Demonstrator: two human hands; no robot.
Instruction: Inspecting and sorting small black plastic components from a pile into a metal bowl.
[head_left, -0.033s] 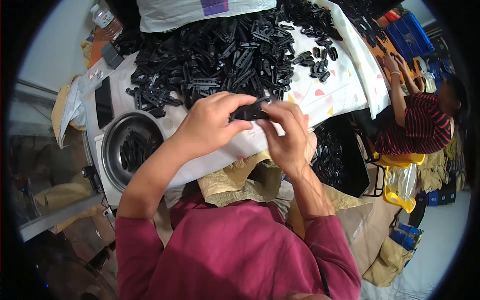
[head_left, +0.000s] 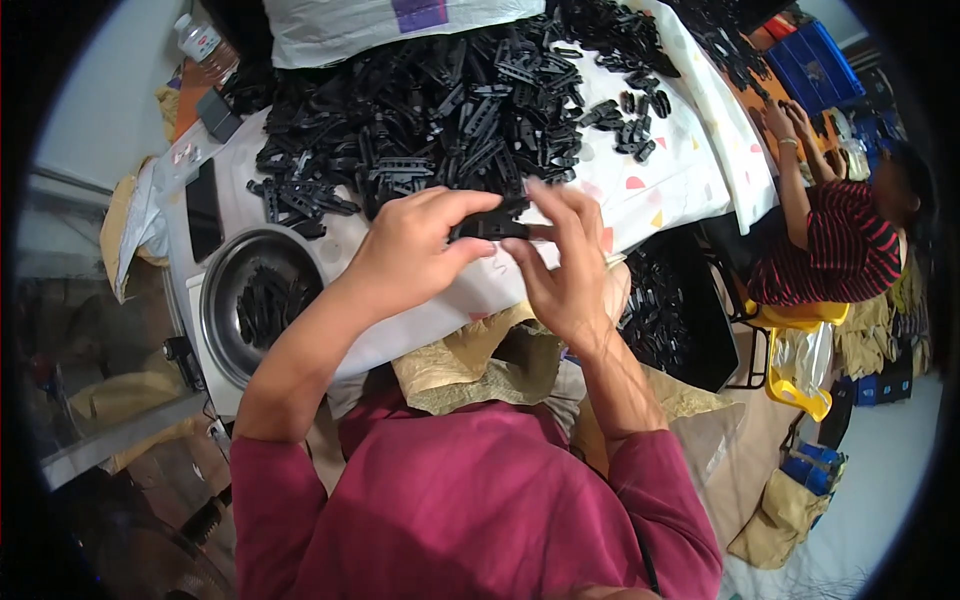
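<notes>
A slim black plastic part (head_left: 487,229) is held level above the near edge of the table. My left hand (head_left: 412,243) pinches its left end between thumb and fingers. At its right end, my right hand (head_left: 568,262) has the thumb underneath and a finger against the part, while the index finger is lifted and blurred. Behind both hands spreads a big heap of similar black plastic parts (head_left: 440,115). Left of my left forearm, a round metal bowl (head_left: 222,345) holds more dark slender pieces (head_left: 268,305).
A white bag (head_left: 350,35) lies over the heap's far side. A dark phone (head_left: 204,212) is by the bowl. Right of my forearm stands a black bin (head_left: 705,350) of black parts. Further right, a person in a striped shirt (head_left: 830,245) sits at another table.
The right index finger has risen and spread away from the black plastic part. Both hands still hold it in nearly the same place; the view has shifted slightly.
</notes>
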